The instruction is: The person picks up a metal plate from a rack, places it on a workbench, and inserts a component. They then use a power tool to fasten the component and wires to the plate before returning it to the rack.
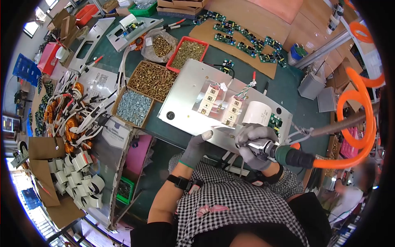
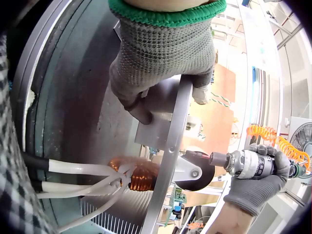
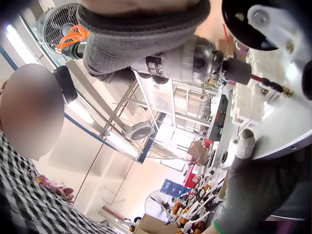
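Note:
A silver metal panel [image 1: 181,94] carries white terminal blocks [image 1: 209,100] and a large white cylinder [image 1: 257,113]. The gloved left hand [image 1: 195,149] grips the panel's near edge, thumb on top and fingers beneath, as the left wrist view shows [image 2: 163,53]. In the gloved right hand [image 1: 257,144] is a pneumatic screwdriver [image 2: 248,164], fingers curled round its body. Its bit, with a brass-coloured screw [image 3: 286,91] at the tip, points at the panel's surface in the right wrist view; whether the screw touches the panel I cannot tell. A copper coil [image 2: 141,176] with white leads hangs under the panel.
Boxes of brass screws [image 1: 152,80] and silver nuts [image 1: 133,108] stand left of the panel, beside a red tray [image 1: 187,54]. Circuit boards [image 1: 247,47] lie on cardboard behind. An orange coiled hose [image 1: 343,158] runs from the tool at right. Wired coils [image 1: 74,123] lie far left.

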Available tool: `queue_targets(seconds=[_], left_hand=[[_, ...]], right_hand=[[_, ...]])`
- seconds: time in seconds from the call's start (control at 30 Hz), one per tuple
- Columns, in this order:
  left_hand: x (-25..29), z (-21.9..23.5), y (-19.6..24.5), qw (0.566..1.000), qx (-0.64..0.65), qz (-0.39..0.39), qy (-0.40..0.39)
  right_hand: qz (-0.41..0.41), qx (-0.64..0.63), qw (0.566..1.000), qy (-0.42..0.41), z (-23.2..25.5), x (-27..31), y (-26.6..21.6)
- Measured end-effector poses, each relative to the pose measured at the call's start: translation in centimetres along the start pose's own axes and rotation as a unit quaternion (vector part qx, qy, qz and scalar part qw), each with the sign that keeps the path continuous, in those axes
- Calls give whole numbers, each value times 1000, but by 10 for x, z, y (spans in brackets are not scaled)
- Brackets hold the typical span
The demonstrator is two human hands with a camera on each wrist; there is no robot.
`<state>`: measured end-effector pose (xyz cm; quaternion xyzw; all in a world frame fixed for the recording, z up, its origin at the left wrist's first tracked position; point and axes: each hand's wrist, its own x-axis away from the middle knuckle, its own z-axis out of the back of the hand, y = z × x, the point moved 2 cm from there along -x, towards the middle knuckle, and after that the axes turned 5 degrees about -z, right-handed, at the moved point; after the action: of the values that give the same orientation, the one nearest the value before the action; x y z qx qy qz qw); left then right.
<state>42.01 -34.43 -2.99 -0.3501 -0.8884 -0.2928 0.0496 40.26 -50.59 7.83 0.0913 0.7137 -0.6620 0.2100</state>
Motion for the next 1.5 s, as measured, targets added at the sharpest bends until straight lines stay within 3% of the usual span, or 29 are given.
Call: queue_targets(seconds=[0.07,0.17,0.37,0.67,0.87,1.5], left_hand=[[-1,9,-6,1000,12,0,-6],[-7,22,-12,1000,20,-7,-14],[-6,27,-15,998,30,-34,44],[-14,37,-26,995,8,-87,50],[-11,33,-19,997,13,-62,48],[-14,36,-24,995,-8,-90,49]], right_hand=[[6,26,999,-25,-5,-2,-8],[-13,-12,1000,5,0,0,8],[-16,-20,1000,12,-1,-4,11],[-69,-55,993,83,4,-2,10],[-56,-66,995,47,2,-1,15],[-84,-44,993,74,2,4,17]])
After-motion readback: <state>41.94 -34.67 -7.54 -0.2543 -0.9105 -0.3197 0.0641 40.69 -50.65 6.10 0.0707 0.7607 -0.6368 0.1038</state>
